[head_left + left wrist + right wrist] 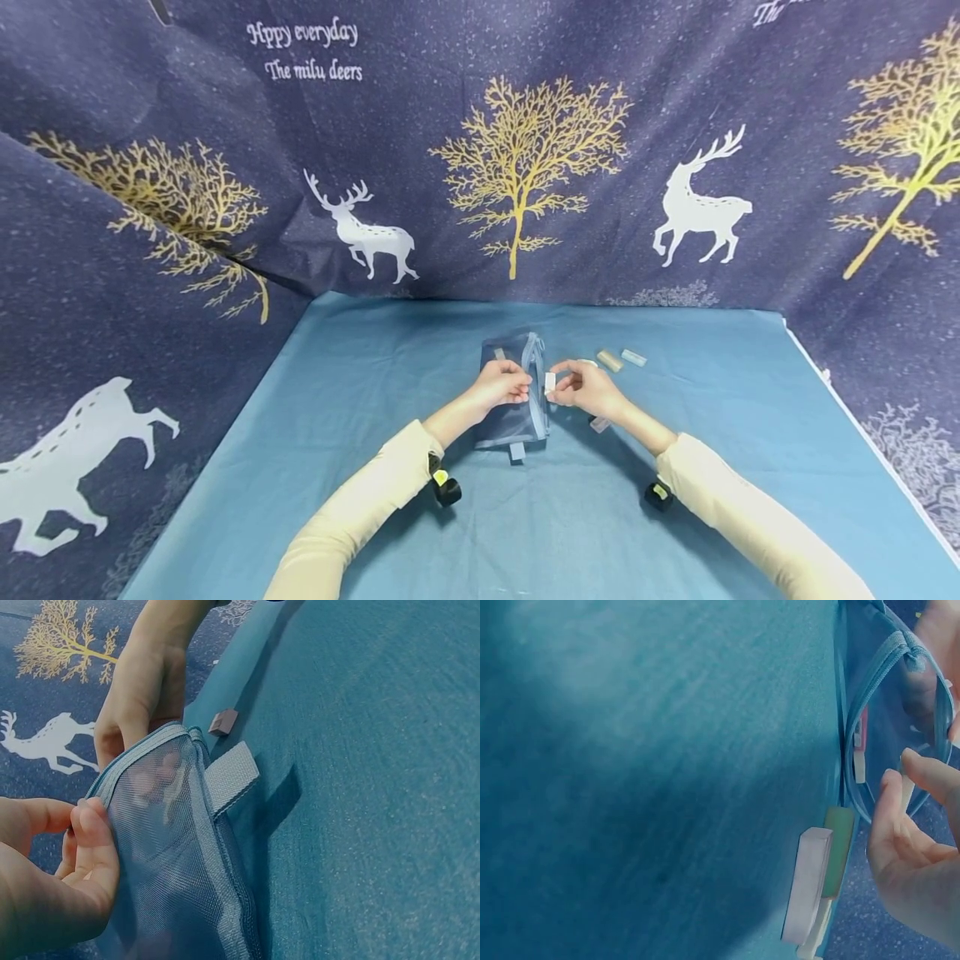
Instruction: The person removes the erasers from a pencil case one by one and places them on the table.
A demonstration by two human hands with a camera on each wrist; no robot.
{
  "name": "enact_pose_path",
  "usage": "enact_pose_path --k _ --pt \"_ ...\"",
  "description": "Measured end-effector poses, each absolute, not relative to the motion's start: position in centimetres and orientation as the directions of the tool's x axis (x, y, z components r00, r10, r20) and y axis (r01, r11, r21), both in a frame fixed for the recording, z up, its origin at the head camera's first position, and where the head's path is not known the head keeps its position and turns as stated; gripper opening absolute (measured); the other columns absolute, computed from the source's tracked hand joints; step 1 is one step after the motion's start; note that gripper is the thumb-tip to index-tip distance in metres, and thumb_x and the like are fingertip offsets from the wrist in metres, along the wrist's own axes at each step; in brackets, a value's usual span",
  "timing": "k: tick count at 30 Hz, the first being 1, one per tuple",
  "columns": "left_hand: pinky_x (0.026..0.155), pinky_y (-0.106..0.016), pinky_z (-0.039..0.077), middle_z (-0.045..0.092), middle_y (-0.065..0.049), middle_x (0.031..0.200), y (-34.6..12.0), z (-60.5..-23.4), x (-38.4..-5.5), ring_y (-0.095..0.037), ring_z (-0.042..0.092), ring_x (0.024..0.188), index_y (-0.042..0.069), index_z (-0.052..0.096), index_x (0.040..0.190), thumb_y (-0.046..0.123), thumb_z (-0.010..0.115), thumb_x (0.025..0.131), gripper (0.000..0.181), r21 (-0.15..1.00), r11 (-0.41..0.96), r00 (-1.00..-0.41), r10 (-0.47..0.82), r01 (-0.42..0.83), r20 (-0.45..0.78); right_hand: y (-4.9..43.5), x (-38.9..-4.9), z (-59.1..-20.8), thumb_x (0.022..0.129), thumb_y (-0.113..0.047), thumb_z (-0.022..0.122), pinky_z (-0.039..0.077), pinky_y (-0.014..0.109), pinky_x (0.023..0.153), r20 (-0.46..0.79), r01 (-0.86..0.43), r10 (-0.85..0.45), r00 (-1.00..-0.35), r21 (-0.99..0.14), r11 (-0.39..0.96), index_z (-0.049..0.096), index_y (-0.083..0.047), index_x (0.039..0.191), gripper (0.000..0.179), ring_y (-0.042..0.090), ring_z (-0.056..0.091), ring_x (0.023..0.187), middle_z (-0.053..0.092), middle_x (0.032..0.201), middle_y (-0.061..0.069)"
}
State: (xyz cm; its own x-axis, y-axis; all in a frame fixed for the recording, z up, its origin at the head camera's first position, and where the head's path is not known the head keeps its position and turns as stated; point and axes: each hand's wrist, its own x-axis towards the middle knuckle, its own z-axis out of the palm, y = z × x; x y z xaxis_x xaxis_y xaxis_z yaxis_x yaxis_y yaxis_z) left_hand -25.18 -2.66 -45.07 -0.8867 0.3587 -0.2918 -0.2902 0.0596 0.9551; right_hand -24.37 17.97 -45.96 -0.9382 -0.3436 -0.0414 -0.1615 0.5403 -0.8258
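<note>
A blue mesh zip pouch (495, 429) lies with its zipped mouth spread apart toward the right. My left hand (504, 383) pinches the rim of that mouth between thumb and fingers, also plain in the left wrist view. At the opening, my right hand (591, 390) pinches a small white block, probably an eraser (550, 382), by its ends. In the right wrist view, the fingertips with the eraser (907, 793) are within the open mouth. Through the mesh shows a pink-and-white block (860, 754) inside the pouch.
Right of the pouch lie a tan block (610, 360), a pale blue block (633, 357) and a pinkish block (599, 424). A green block (838, 851) stands beside the pinkish one. A fabric tab (517, 452) sticks out from the pouch's near end. Behind the blue cloth (375, 350) hangs a patterned curtain (465, 242).
</note>
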Motion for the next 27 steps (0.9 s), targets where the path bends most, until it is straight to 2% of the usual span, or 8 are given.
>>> enact_pose_path --k 7,11,14,20,27 --pt "0.061 -0.022 0.052 0.058 -0.002 0.069 -2.8 -44.9 -25.2 -0.01 0.06 0.059 0.004 0.055 0.088 0.008 0.059 0.086 0.005 0.962 0.068 -0.89 0.366 -0.266 -0.272 18.6 -23.9 -46.1 0.077 -0.022 0.073 0.051 0.03 0.063 -0.02 -0.175 -0.327 -0.945 -0.814 0.555 0.055 -0.007 0.119 0.048 0.016 0.064 0.071 0.065 0.087 0.01" --pt "0.067 -0.026 0.053 0.057 -0.002 0.071 -3.0 -44.4 -25.0 -0.01 0.06 0.062 0.002 0.055 0.091 0.008 0.059 0.086 0.008 0.962 0.078 -0.882 0.385 -0.26 -0.27 18.5 -23.1 -44.9 0.078 -0.014 0.071 0.052 0.04 0.066 -0.015 -0.18 -0.339 -0.941 -0.826 0.535 0.053 0.0 0.119 0.047 0.03 0.065 0.074 0.065 0.087 0.017" --pt "0.069 -0.028 0.054 0.057 -0.003 0.07 -3.1 -44.0 -24.8 -0.01 0.06 0.062 0.0 0.055 0.092 0.007 0.058 0.087 0.009 0.963 0.083 -0.88 0.393 -0.255 -0.267 18.4 -22.4 -43.9 0.079 -0.01 0.069 0.052 0.04 0.066 -0.018 -0.181 -0.346 -0.938 -0.827 0.532 0.051 0.004 0.12 0.047 0.036 0.064 0.077 0.064 0.088 0.022" --pt "0.061 -0.022 0.052 0.057 -0.002 0.068 -2.9 -45.0 -25.3 -0.009 0.06 0.059 0.003 0.055 0.09 0.007 0.059 0.086 0.007 0.962 0.061 -0.887 0.375 -0.267 -0.27 19.4 -23.5 -46.0 0.078 -0.018 0.072 0.052 0.026 0.067 0.021 -0.223 -0.347 -0.938 -0.803 0.553 0.053 -0.004 0.12 0.049 0.015 0.064 0.073 0.066 0.086 0.012" --pt "0.057 -0.019 0.05 0.057 -0.002 0.066 -2.8 -45.3 -25.1 -0.009 0.059 0.057 0.005 0.054 0.085 0.005 0.059 0.084 0.005 0.96 0.031 -0.889 0.371 -0.279 -0.27 20.1 -23.2 -46.2 0.078 -0.018 0.071 0.052 0.024 0.068 0.06 -0.264 -0.365 -0.929 -0.799 0.54 0.054 -0.007 0.118 0.045 0.012 0.065 0.072 0.067 0.083 0.008"
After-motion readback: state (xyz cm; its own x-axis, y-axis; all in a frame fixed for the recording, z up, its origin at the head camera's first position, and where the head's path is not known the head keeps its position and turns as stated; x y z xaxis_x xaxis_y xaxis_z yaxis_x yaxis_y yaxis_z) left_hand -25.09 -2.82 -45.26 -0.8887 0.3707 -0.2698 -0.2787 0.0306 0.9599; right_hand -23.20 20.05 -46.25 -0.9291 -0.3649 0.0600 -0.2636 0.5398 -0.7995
